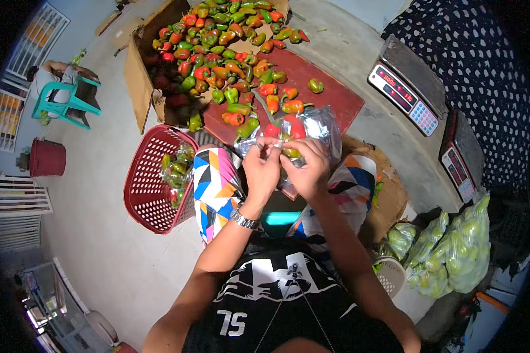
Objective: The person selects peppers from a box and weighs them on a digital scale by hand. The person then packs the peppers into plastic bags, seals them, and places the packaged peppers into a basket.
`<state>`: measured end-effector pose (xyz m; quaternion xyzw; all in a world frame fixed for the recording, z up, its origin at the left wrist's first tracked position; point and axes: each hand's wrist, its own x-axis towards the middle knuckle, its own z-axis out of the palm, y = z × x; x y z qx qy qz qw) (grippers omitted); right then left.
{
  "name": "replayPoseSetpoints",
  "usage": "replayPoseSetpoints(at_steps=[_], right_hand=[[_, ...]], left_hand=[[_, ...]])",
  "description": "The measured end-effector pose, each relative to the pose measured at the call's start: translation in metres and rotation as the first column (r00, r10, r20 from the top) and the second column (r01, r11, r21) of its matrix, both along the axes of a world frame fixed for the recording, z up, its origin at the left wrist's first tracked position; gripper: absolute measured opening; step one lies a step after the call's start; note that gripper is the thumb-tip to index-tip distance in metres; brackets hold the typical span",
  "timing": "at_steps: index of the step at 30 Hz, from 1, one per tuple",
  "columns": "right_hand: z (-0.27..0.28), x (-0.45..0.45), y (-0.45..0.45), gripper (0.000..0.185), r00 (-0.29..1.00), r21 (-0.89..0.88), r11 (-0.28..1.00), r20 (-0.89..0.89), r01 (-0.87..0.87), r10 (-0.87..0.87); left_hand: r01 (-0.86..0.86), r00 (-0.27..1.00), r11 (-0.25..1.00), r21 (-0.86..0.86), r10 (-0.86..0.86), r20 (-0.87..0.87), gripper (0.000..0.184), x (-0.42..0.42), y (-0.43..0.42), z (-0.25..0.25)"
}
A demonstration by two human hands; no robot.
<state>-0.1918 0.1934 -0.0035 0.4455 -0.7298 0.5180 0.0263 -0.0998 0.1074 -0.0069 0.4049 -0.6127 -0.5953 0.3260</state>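
Observation:
My left hand and my right hand are close together at the near edge of a red board. Both have their fingers pinched on the gathered edge of a clear plastic bag. Red and green peppers show inside the bag, which rests on the board just beyond my fingers. Loose peppers lie on the board around it. Behind them, many red, green and orange peppers fill an open cardboard box.
A red perforated basket with bagged peppers stands at the left. Two digital scales are at the right, above clear bags of green produce. A person sits far left on a green chair, near a red bin.

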Motion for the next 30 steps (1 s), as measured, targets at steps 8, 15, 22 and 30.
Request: replayPoseSetpoints(at_steps=[8,15,22,30], right_hand=[[-0.021,-0.013,-0.009,0.026,0.992,-0.049,0.998,-0.125,-0.031,0.024],[-0.026,-0.005,-0.007,0.021,0.994,-0.064,0.997,-0.088,0.052,-0.058],[-0.029,-0.004,-0.004,0.019,0.997,-0.065,0.996,-0.045,0.055,-0.058],[-0.032,-0.014,-0.005,0.018,0.999,-0.105,0.994,-0.048,-0.028,0.023]], left_hand=[[0.028,0.967,0.934,0.355,0.064,-0.245,0.009,-0.002,-0.005,-0.016],[0.191,0.962,0.928,0.319,-0.112,-0.249,0.013,0.010,-0.007,-0.013],[0.219,0.975,0.971,0.092,-0.213,-0.067,0.013,0.010,-0.010,-0.016],[0.385,0.920,0.917,-0.101,-0.373,0.124,0.012,0.015,-0.019,0.006]])
